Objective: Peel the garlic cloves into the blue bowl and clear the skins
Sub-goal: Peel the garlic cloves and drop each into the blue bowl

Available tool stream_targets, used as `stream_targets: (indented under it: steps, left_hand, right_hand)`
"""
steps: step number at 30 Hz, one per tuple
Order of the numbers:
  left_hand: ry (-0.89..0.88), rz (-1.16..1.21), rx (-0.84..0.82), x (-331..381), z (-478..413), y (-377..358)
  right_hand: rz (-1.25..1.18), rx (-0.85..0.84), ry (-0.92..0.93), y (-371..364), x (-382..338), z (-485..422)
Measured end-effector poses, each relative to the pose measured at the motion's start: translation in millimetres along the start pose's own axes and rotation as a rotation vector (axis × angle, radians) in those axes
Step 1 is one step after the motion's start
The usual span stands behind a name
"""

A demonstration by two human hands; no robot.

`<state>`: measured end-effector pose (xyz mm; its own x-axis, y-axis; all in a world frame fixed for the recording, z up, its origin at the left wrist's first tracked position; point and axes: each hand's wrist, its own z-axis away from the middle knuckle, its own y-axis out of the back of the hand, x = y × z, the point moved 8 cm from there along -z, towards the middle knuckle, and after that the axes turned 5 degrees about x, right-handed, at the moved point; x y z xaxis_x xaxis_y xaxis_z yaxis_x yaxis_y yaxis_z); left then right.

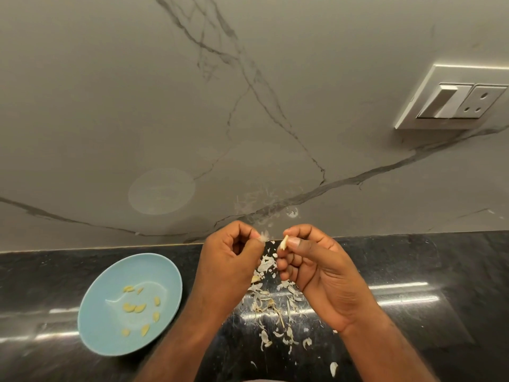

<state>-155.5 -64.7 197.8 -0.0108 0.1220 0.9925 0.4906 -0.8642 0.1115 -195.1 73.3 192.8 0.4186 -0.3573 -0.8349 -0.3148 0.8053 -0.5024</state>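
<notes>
My right hand (311,268) pinches a pale garlic clove (283,242) between thumb and fingertips, held above the counter. A short gap to its left, my left hand (230,260) pinches a thin flake of garlic skin (264,235). Below both hands a scatter of papery skins (271,301) lies on the black counter, with one unpeeled clove (255,279) among them. The blue bowl (110,341) sits at the left and holds several peeled yellow cloves (135,307).
The glossy black countertop (413,271) runs across the frame and meets a grey marble backsplash (248,106) just behind my hands. A white switch and socket plate (451,97) is mounted on the wall at the upper right. Stray skin flakes (333,368) lie near the front edge.
</notes>
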Motion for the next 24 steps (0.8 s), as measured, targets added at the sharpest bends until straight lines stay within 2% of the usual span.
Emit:
stream_targets:
  steps: [6,14,20,24]
  left_hand:
    - [-0.033,-0.125,-0.061,-3,0,-4]
    - [-0.068,-0.141,-0.085,-2,1,-7]
    - [-0.047,-0.157,-0.149,-3,3,-10]
    - [-0.021,-0.158,-0.146,-6,1,-9]
  right_hand:
    - [0.001,0.031,0.016,3,1,-2]
    - [0.015,0.032,0.01,2,5,-4]
    - [0.191,0.275,0.164,23,-5,-8]
    - [0.131,0.267,0.173,24,-8,-7]
